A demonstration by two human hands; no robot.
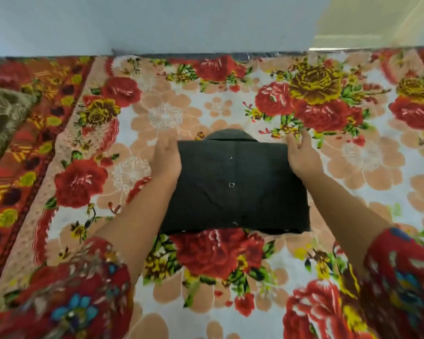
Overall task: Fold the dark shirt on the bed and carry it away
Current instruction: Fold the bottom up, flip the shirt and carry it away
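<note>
Dark shirt [233, 189] is being kept flat mid-bed on the floral blanket [353, 187], already folded into a rectangle. Its far corners are being flanked. Right hand [301, 156]: fingers straight, touching the edge. Left hand [165, 157]: grip cannot be told. Folding looks nearly done, and a firm two-sided pickup is being called for next.

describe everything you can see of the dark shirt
The dark shirt is folded into a rectangle of dark green-black woven cloth, slightly creased. Small pale buttons run down its middle, and the collar peeks out at the far edge. It lies flat on the floral blanket. The left hand and right hand touch its far side edges.
</note>
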